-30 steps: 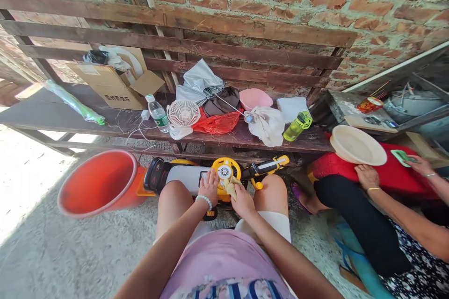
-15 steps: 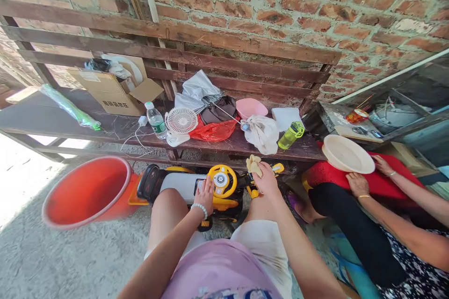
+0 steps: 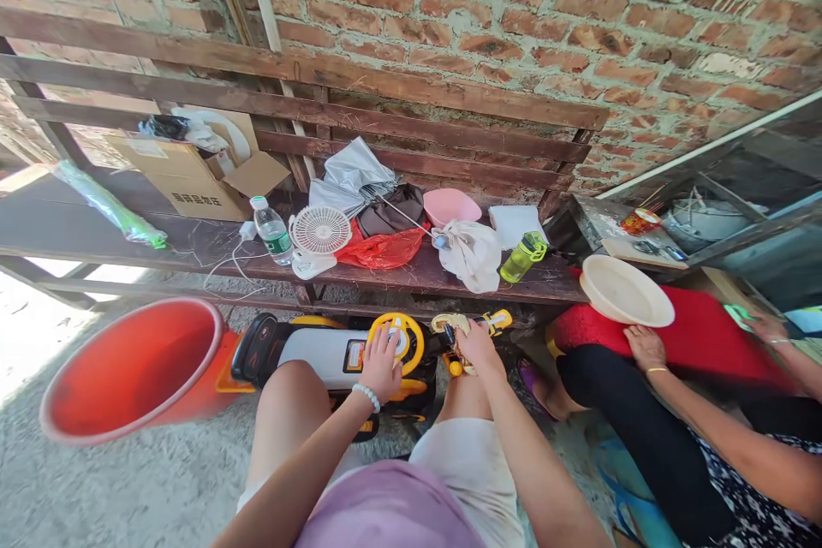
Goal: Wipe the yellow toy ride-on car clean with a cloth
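Observation:
A yellow, white and black toy ride-on car (image 3: 321,353) lies on the ground between my knees, under a dark wooden bench (image 3: 77,227). My left hand (image 3: 380,362) rests on its yellow steering wheel (image 3: 399,331), fingers curled over the rim. My right hand (image 3: 473,342) is closed on a pale yellow cloth (image 3: 449,324) and presses it against the car's black and yellow front part, beside the wheel.
A large orange basin (image 3: 132,368) lies tilted at the left. The bench carries a cardboard box (image 3: 186,175), water bottle (image 3: 271,230), small white fan (image 3: 318,233), bags, pink bowl (image 3: 450,205) and green bottle (image 3: 523,256). At the right, another person's hands (image 3: 644,347) hold a red object with a cream plate (image 3: 626,291).
My right hand with the cloth went from the steering wheel up and right, then came down onto the car's front part. My left hand slid onto the wheel. The view tilted slightly.

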Demonstrator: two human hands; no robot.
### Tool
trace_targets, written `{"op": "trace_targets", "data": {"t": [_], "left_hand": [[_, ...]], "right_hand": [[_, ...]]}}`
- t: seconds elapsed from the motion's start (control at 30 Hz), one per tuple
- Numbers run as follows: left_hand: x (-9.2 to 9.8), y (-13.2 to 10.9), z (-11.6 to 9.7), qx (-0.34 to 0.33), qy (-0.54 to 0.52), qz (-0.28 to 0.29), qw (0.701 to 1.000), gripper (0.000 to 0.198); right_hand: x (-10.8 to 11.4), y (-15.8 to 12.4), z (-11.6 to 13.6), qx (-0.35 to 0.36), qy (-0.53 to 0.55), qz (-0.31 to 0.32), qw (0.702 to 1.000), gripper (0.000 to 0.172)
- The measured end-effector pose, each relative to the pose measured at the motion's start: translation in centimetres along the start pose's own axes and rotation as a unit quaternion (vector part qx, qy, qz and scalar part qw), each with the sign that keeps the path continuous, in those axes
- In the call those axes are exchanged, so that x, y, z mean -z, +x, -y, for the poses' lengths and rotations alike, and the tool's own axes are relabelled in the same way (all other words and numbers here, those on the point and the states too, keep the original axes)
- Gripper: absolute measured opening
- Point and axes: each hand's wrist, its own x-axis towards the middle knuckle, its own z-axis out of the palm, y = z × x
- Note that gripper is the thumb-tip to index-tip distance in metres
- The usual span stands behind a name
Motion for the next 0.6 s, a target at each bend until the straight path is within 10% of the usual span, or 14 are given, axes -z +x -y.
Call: {"op": "trace_targets", "data": {"t": [0.4, 0.6], "left_hand": [[-0.9, -0.7, 0.9, -0.032, 0.103, 0.092, 0.99, 0.08], [-1.0, -0.8, 0.6, -0.022, 0.121, 0.079, 0.989, 0.08]], "right_hand": [[5.3, 7.2, -7.5, -0.045, -0.151, 0.008, 0.987, 0.033], [4.5, 6.5, -4.3, 0.061, -0.136, 0.068, 0.986, 0.025]]}}
